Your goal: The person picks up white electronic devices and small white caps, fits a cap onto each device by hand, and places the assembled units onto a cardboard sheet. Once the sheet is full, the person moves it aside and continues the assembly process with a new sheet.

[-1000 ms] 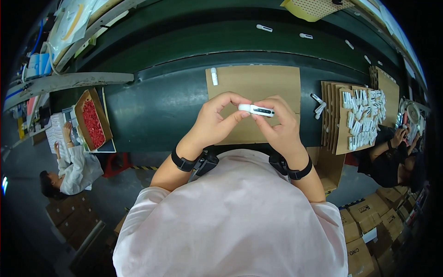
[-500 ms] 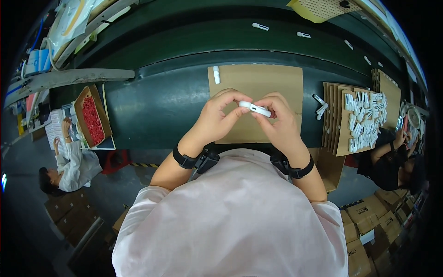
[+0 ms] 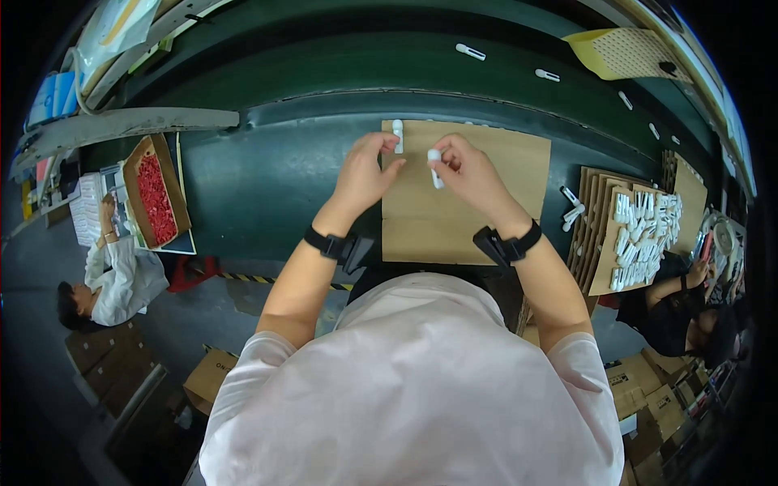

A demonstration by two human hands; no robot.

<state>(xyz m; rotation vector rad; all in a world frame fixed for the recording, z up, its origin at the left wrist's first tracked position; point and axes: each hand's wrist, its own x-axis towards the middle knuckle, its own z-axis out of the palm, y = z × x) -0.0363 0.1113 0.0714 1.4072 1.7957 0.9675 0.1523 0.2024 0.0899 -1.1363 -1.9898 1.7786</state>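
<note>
My right hand [image 3: 470, 174] is closed on a white elongated device [image 3: 438, 180] with a rounded head, its narrow end pointing toward me. Fingers apart, my left hand [image 3: 362, 174] is at the left edge of a flat cardboard sheet [image 3: 466, 231]. Its fingertips are right by a second white device [image 3: 398, 130] lying at the sheet's far left corner; whether they touch it I cannot tell. Both hands are over the sheet's far half, a short gap between them.
Many white devices [image 3: 644, 239] cover stacked cardboard at the right, with a few loose ones [image 3: 573, 211] beside it. More lie on the dark green belt [image 3: 340, 65] beyond. A box of red parts [image 3: 158, 202] stands left. Co-workers sit at left [image 3: 130, 275] and right [image 3: 668, 308].
Both hands were on one white device. The left has let go and moved to the one at the sheet's corner; the right keeps its device, now turned lengthwise. The view has shifted slightly.
</note>
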